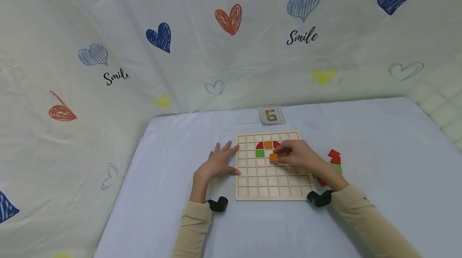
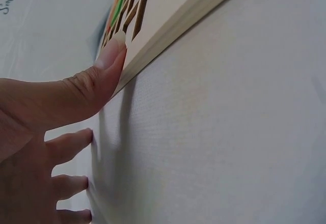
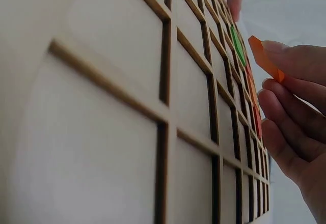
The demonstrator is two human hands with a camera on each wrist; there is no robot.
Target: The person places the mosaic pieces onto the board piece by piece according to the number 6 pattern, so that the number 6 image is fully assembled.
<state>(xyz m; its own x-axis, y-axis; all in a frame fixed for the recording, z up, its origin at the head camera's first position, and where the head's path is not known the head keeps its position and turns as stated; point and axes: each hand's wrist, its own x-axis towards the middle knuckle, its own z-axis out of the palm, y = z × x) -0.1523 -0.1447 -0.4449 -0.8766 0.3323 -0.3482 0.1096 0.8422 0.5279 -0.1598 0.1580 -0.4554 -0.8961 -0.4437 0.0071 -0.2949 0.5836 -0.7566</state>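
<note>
My right hand [image 1: 296, 154] pinches an orange square tile [image 1: 273, 157] between thumb and fingers, over the middle of a wooden grid board [image 1: 252, 181]. In the right wrist view the orange tile [image 3: 265, 60] is tilted, just off the grid. Seated in the board's upper rows are a green square tile [image 1: 260, 153], a red rounded tile [image 1: 259, 145], another orange tile [image 1: 268, 144] and a second red piece [image 1: 276, 144], partly hidden by my right hand. My left hand [image 1: 218, 162] has its fingers spread at the board's left edge, the thumb [image 2: 109, 56] touching the rim.
A small pattern card [image 1: 272, 115] with a coloured grid picture lies behind the board. To the right, several loose red and green tiles [image 1: 335, 160] lie on the white cloth [image 1: 379, 150], some hidden under my right forearm. A heart-printed curtain [image 1: 252, 61] hangs behind the table.
</note>
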